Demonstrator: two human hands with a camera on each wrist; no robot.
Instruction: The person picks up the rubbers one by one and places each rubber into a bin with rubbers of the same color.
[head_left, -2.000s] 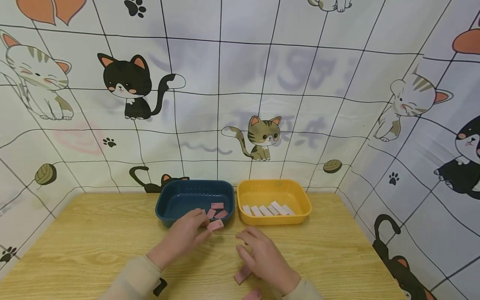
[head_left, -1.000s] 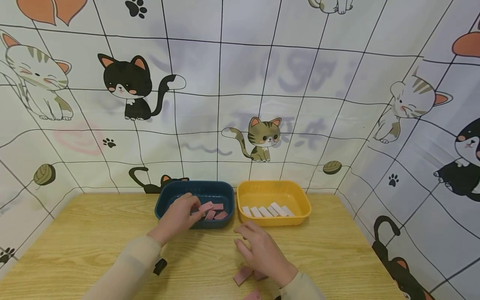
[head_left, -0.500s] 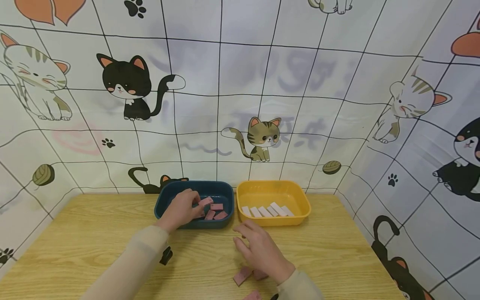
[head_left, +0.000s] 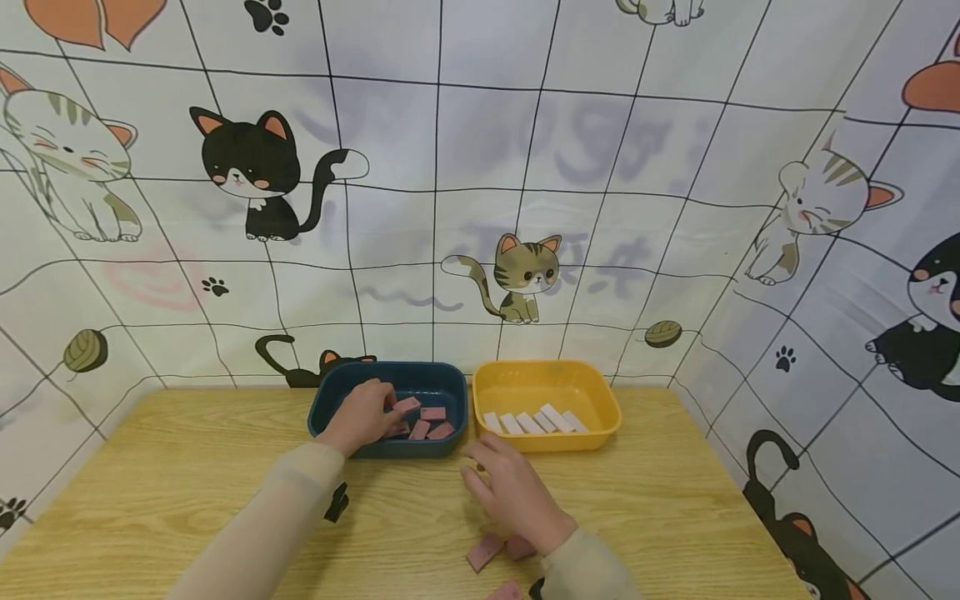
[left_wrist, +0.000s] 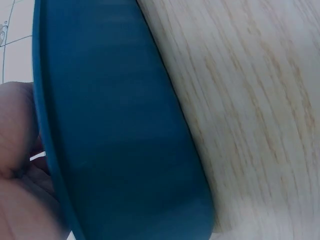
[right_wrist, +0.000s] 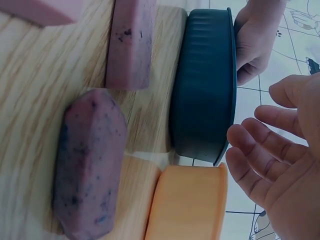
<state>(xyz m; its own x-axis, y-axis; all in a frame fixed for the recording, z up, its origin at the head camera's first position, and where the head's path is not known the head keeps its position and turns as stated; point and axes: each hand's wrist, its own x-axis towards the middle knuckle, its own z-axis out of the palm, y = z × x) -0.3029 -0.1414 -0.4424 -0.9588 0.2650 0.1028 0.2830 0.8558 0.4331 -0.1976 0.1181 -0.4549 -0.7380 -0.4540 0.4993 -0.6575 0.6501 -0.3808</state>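
My left hand (head_left: 363, 419) reaches over the front rim of the blue basket (head_left: 435, 450) and pinches the end of a pink eraser (head_left: 407, 405) inside it. Several other pink erasers lie on the basket floor. In the left wrist view the basket wall (left_wrist: 115, 125) hides most of the fingers (left_wrist: 15, 130). My right hand (head_left: 513, 492) hovers above the table in front of the yellow basket (head_left: 592, 439), fingers loosely bent, holding nothing. Below it on the wood lie more pink erasers (head_left: 484, 552), with dark smudges on the closest eraser (right_wrist: 92, 165) in the right wrist view.
In the yellow basket, white blocks (head_left: 528, 422) lie in a slanted row. Both baskets stand side by side at the back of the wooden table (head_left: 187, 483), close to a wall covering (head_left: 405, 233) printed with cats and grid lines.
My left hand has carried a pink eraser over the rim into the blue basket, then lowered it slightly toward the left. My right hand has shifted only a little up and left.
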